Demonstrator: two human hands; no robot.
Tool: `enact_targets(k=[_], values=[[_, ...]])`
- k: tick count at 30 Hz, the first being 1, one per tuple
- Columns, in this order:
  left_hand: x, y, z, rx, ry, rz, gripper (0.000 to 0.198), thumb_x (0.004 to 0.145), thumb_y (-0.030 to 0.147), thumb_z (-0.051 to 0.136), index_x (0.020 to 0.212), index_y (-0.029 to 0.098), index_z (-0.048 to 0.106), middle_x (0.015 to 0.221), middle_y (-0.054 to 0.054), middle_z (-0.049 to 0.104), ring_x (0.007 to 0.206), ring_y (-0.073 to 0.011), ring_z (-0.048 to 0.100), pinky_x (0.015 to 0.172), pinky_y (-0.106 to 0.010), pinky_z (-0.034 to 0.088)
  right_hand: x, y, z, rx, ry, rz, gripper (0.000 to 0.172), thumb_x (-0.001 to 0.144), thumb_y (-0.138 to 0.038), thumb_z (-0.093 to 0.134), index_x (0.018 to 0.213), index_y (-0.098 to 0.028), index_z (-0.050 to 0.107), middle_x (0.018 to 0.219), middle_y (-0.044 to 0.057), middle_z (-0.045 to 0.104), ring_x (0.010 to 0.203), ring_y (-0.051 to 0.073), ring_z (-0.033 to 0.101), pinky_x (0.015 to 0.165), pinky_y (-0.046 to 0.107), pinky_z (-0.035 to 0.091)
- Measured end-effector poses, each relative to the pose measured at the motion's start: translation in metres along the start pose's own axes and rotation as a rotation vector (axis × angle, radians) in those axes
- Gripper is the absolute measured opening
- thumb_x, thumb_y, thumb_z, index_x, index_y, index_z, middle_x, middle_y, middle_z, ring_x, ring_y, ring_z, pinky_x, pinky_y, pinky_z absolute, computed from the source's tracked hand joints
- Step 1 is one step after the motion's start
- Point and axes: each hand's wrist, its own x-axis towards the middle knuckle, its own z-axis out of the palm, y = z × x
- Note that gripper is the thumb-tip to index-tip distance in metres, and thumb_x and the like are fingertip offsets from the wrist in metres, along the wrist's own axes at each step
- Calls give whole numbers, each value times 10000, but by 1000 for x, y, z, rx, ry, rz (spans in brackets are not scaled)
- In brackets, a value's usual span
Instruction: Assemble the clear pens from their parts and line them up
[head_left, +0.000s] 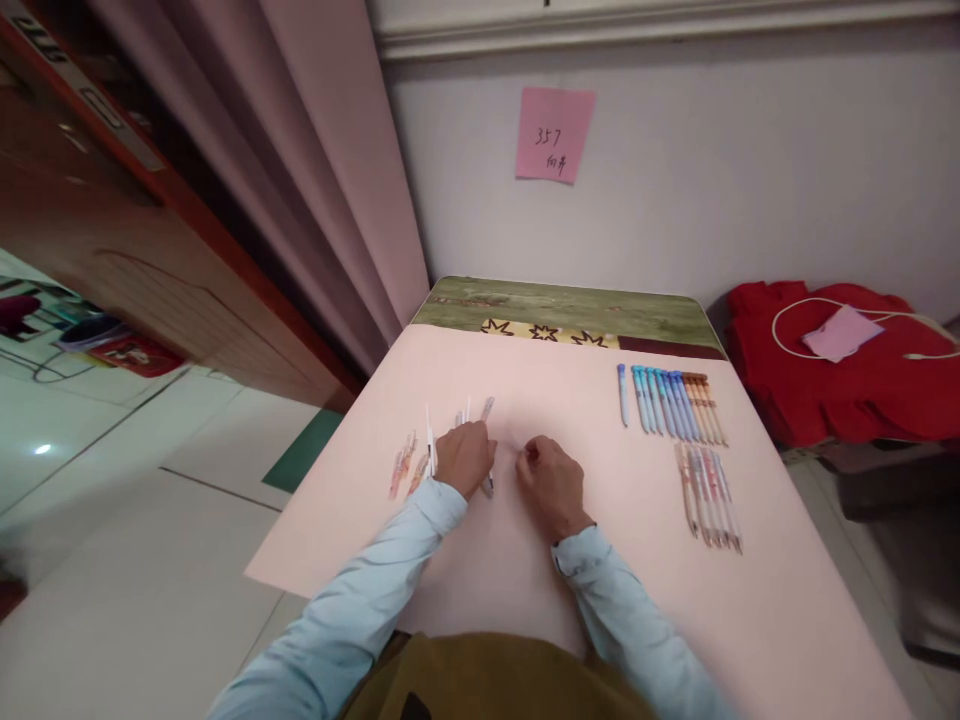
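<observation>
My left hand is closed, fingertips pinched at a slim clear pen whose ends show above and below the fingers. White thin sticks like pen refills stand out beside this hand. Left of it lie clear pen parts with pink and orange prints, partly hidden by the wrist. My right hand is curled with thumb and fingers together, a little above the paper and apart from the left. Whatever it may hold is too small and blurred to make out.
Blue, purple and brown pens lie in a row at the right, one blue pen slightly apart. Below them is a row of pale printed pens. Pink paper covers the table. A red cloth with a white cable lies beyond its right edge.
</observation>
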Motion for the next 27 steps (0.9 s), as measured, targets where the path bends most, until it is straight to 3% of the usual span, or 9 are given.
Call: enact_targets(k=[5,10,20,27], values=[[11,11,-5,36,-61,-47,228,863,250,536,947,143,720,951,-154,732,979,-290,688,782,-360,490,4,6,4,281,26,84,291,845,-261,534,1080,-166,677,898,57,710,725,176,634,697,293,464],[18,13,-6,44,-55,-76,272,846,267,543,977,121,732,976,-183,733,977,-316,692,774,-384,509,8,8,1,472,101,174,252,854,-334,549,949,-172,717,839,57,702,670,175,610,659,301,478],[18,-6,-14,-71,-76,-153,178,827,294,548,875,198,689,974,-121,730,991,-307,670,751,-374,482,9,7,-1,553,126,195,247,842,-349,565,923,-176,722,808,51,690,615,158,588,628,291,482],[20,-7,-6,-96,-96,-157,127,792,258,568,866,216,662,941,-97,723,939,-288,669,721,-360,468,8,7,1,553,105,202,241,830,-344,575,918,-179,728,793,47,694,617,159,591,625,285,483]])
